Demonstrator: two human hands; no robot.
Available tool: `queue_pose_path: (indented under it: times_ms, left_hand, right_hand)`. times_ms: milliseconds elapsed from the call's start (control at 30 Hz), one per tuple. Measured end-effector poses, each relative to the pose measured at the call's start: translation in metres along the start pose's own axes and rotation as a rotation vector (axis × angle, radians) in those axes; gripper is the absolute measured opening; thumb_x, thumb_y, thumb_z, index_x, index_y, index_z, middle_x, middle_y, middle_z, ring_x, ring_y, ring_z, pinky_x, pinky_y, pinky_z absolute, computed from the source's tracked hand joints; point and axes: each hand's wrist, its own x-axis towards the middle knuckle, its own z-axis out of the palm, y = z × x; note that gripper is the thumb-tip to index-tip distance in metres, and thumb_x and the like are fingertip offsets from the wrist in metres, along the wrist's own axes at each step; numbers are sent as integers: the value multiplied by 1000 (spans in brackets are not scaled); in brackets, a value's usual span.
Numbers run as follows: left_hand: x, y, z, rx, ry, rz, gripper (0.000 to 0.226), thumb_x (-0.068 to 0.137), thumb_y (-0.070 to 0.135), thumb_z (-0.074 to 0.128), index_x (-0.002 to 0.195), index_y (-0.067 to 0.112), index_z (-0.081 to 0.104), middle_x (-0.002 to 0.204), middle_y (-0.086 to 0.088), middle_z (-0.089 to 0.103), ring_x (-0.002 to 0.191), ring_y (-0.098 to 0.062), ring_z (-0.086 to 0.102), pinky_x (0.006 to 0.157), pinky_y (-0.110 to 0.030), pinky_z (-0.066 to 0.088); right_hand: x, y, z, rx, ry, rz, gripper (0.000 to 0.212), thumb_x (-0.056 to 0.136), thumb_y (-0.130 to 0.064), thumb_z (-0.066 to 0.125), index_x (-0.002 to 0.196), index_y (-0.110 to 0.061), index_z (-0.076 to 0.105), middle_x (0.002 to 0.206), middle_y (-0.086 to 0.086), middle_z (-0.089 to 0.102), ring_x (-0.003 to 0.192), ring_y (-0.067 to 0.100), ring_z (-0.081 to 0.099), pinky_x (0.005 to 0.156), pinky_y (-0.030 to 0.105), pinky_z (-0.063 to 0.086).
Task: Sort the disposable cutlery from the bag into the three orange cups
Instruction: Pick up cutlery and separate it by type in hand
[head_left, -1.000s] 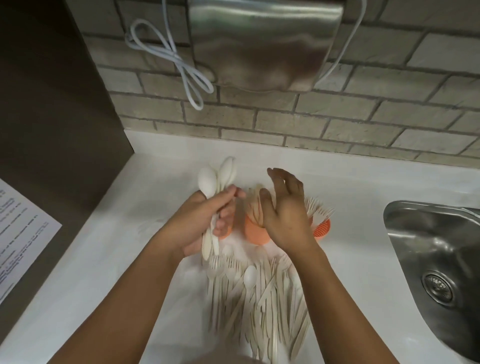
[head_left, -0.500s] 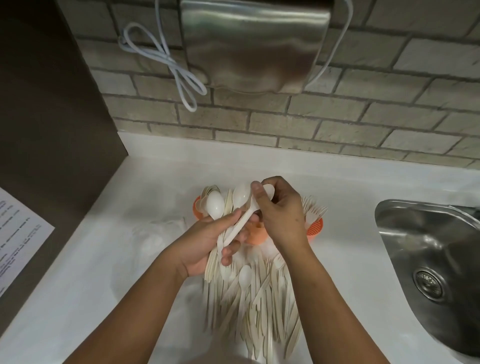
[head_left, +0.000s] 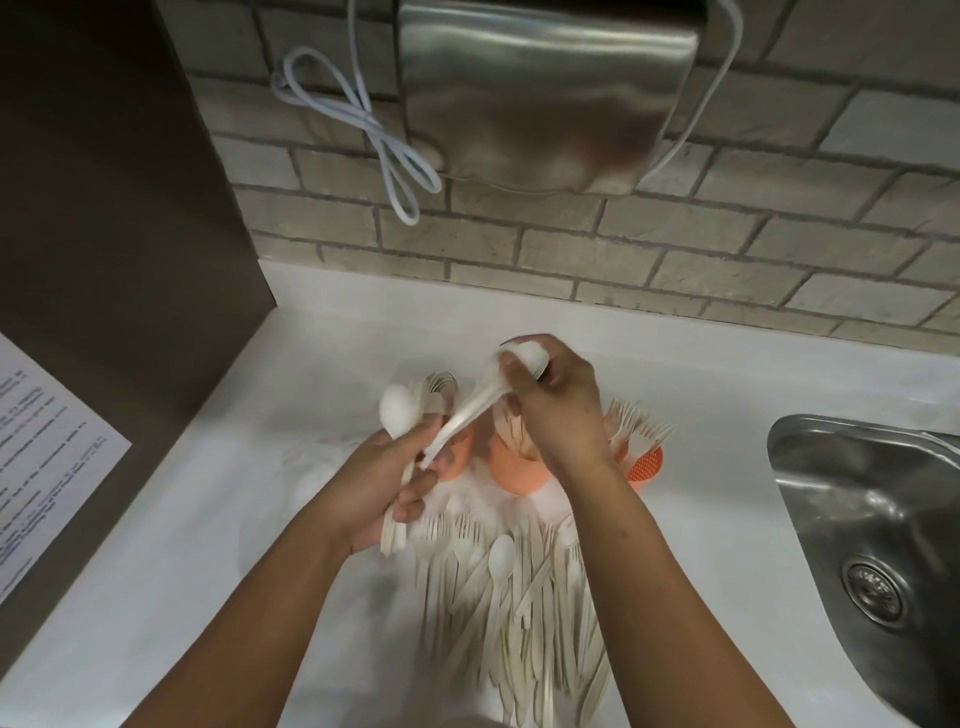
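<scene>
My left hand (head_left: 384, 478) grips a bundle of white spoons (head_left: 399, 410). My right hand (head_left: 561, 410) pinches the bowl end of one spoon (head_left: 467, 415) among them. Unsorted cutlery (head_left: 509, 597) lies on the counter (head_left: 156, 571), just before the three orange cups (head_left: 514, 470). Next, I judge, the spoons go into the leftmost cup (it already holds spoons).

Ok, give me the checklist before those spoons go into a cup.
1. Left hand grips the spoons: ok.
2. Right hand holds one spoon by its bowl: ok.
3. Spoon cup has room: cannot tell, the hands hide most of it.
4. Fork cup upright: ok.
5. Pile sorted: not ok, much is left.
</scene>
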Motion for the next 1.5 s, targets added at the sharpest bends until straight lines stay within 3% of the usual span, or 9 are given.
queue_pose_path:
  times_ms: [167,400,667,767,833,1000,1200,1367,1500]
  left_hand:
    - [-1,6,-27,191,328,114,23,107,22,51,112,10,70,71,-2,51,48,-11,26,41,-20,21]
    - [9,2,-23,396,447,146,13,100,21,62,108,26,70,76,-2,60,52,-12,42,47,-25,32]
    - [22,15,-13,564,584,277,16,97,20,62,99,32,73,73,18,69,58,-2,58,55,-25,44]
    - [17,22,-1,381,336,207,19,96,10,52,86,16,67,56,7,47,44,-14,36,44,-23,28]
    - [14,23,4,112,67,85,27,91,7,50,71,17,64,59,-1,34,43,-13,22,40,-21,18]
    - [16,20,10,-119,-273,-109,12,79,13,48,79,9,59,57,-2,30,34,-6,23,33,-15,20]
    - [18,14,22,139,-157,53,35,107,30,50,116,0,64,67,-11,50,38,-13,35,36,-21,32]
    - [24,4,20,502,-31,150,49,105,54,47,88,12,65,83,-32,59,51,-28,43,46,-29,40]
    - [33,-2,22,474,183,172,41,105,47,50,105,10,67,82,-16,59,45,-17,38,43,-22,26]
  right_hand:
    - [15,-12,2,-173,131,-278,5,100,-25,63,97,-25,67,86,-13,68,81,11,66,72,37,58]
    - [22,26,43,-546,-232,-399,21,93,-24,74,102,-10,62,95,2,53,80,21,57,71,33,46]
    - [12,44,47,-689,-190,-549,7,96,-7,60,96,-8,67,91,4,62,84,23,54,76,41,50]
    - [3,23,45,-536,-56,-465,19,99,-19,60,114,-14,70,106,-2,63,98,18,55,87,26,46]
    - [0,5,42,-281,-131,-248,26,99,-26,62,121,-18,71,109,-8,62,94,13,62,86,25,50]
    - [-6,-4,23,58,-359,-7,10,98,-14,68,106,-9,73,70,8,63,56,18,58,65,35,51]
    - [-11,-2,1,226,-124,96,11,98,-7,68,102,2,72,62,15,56,50,15,53,55,22,46]
    - [-11,5,-22,179,110,31,10,99,-11,67,95,-3,72,58,5,57,53,19,53,56,28,45]
    - [-4,5,-56,62,351,-103,8,101,-16,64,96,-15,70,68,7,65,56,21,59,57,29,49]
